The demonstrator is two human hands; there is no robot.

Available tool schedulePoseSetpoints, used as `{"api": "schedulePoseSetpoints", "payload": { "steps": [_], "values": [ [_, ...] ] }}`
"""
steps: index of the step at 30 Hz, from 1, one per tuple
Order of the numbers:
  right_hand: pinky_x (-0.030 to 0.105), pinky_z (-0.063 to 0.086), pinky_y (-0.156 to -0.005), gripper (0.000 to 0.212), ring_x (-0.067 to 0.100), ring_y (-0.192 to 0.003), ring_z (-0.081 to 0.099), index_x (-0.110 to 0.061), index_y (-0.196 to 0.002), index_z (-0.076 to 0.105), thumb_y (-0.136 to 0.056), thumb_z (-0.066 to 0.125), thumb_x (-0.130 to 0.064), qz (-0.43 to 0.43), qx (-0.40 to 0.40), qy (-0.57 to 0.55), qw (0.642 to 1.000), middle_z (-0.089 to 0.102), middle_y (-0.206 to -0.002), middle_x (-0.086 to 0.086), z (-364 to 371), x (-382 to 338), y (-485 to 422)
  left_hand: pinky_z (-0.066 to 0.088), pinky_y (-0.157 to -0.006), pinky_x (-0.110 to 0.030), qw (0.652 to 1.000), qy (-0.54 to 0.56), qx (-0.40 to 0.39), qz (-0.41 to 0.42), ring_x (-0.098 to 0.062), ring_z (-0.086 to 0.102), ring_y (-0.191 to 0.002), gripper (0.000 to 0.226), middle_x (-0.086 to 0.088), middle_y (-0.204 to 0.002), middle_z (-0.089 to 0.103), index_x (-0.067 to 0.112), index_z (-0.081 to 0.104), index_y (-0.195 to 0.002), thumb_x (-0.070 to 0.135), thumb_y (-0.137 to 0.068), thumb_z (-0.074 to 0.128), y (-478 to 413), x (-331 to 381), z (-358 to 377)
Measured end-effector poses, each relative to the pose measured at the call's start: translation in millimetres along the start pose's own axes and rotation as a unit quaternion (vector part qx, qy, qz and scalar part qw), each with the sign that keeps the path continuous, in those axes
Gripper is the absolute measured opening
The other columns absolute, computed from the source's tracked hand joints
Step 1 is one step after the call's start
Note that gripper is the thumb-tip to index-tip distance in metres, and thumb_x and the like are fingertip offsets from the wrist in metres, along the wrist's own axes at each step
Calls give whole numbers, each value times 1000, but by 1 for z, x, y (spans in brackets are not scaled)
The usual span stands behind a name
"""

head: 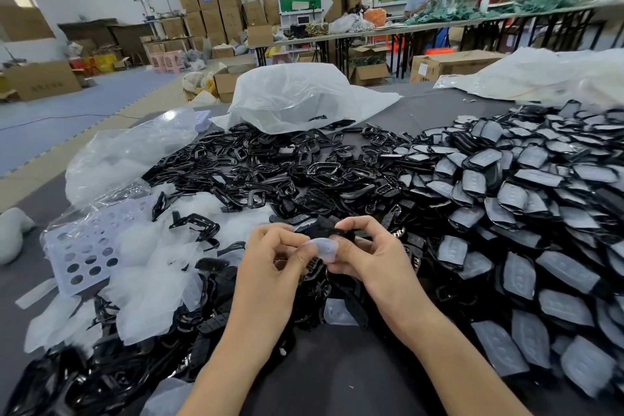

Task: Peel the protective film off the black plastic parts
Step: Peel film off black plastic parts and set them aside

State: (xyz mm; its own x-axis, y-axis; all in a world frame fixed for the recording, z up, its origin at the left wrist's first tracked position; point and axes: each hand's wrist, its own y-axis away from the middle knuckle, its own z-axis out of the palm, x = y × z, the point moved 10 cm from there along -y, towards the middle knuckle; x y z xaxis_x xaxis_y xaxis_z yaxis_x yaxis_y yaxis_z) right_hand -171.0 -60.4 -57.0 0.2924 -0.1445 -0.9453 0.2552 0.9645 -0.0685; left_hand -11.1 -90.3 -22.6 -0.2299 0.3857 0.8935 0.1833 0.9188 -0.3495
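Between my two hands, above the table, is one black plastic part (324,228). My right hand (366,253) grips it with curled fingers. A translucent white film (325,247) hangs partly lifted from the part. My left hand (277,255) pinches the film's left edge between thumb and fingers. A big heap of film-covered black parts (526,199) fills the right side of the table. Bare black parts (270,165) lie piled in the middle and at the lower left.
Loose peeled films (148,273) and a perforated white tray (84,246) lie at my left. A large clear plastic bag (290,98) sits at the table's far side, another bag (125,155) at the left. A person works at far benches among cardboard boxes.
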Motion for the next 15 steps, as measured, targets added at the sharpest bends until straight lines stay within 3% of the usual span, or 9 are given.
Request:
{"api": "schedulePoseSetpoints", "payload": {
  "steps": [3, 7, 11, 15],
  "values": [
    [23, 59, -69, 15, 17, -73, 72, -12, -103, 65, -90, 74, -9, -12, -23, 29, 999, 75, -77, 9, 6, -4, 3, 56, -81, -49, 1000, 2, 6, -4, -15, 66, -85, 17, 18, -105, 61, 37, 66, -82, 23, -87, 75, 0, -2, -2],
    [24, 59, -69, 12, 17, -73, 73, -10, -100, 66, -90, 72, -10, -17, -36, 31, 999, 75, -76, 10, 11, -6, 3, 53, -69, -34, 999, 16, 3, -43, -19, 66, -70, 18, 5, -77, 69, 36, 60, -85, 25, -88, 74, 0, -14, -3],
    [25, 60, -70, 24, 22, -77, 76, -9, -101, 67, -86, 72, -27, -7, -54, 3, 999, 78, -87, 12, 17, -5, 5, 52, -65, -24, 996, 60, -10, -61, -14, 65, -66, 22, 4, -81, 68, 37, 60, -91, 20, -89, 73, -2, -17, -2],
    [22, 58, -68, 15, 17, -72, 74, -10, -103, 65, -89, 73, -11, -15, -36, 31, 999, 77, -81, 8, 13, -4, 3, 57, -72, -26, 993, 88, -38, -65, -17, 70, -72, 13, 0, -84, 72, 27, 67, -99, 17, -91, 70, -2, -15, 2]
  ]
}}
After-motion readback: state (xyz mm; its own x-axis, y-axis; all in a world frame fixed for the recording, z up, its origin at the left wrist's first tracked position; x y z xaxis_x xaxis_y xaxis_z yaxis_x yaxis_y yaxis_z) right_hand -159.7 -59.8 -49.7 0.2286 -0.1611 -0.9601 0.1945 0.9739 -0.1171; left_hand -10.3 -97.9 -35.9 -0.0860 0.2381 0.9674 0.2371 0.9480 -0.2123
